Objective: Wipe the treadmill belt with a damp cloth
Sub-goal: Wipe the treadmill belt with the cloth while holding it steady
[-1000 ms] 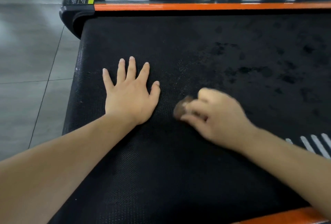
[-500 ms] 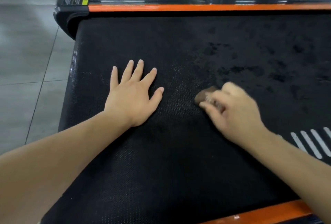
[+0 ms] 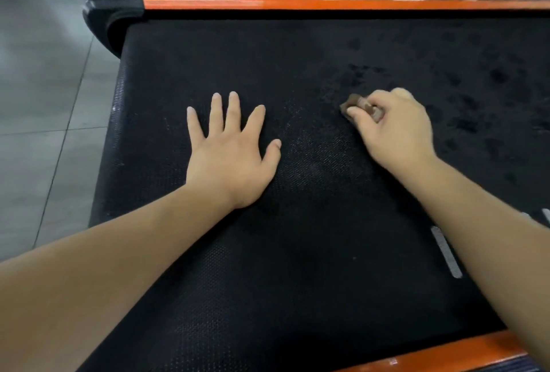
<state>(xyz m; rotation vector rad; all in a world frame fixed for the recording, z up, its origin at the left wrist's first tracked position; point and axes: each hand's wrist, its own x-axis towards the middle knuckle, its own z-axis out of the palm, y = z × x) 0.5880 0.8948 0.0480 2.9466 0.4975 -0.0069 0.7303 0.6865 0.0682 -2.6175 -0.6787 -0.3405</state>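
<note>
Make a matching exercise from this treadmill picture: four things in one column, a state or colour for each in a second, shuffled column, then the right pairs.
Things:
1. left hand
2. right hand
3. cloth
4. rail

States or colours:
A. orange
B. brown, bunched
C. flat on the belt, fingers spread
D. closed around the cloth

Pairs: 1-C, 2-D, 3-B, 4-A
</note>
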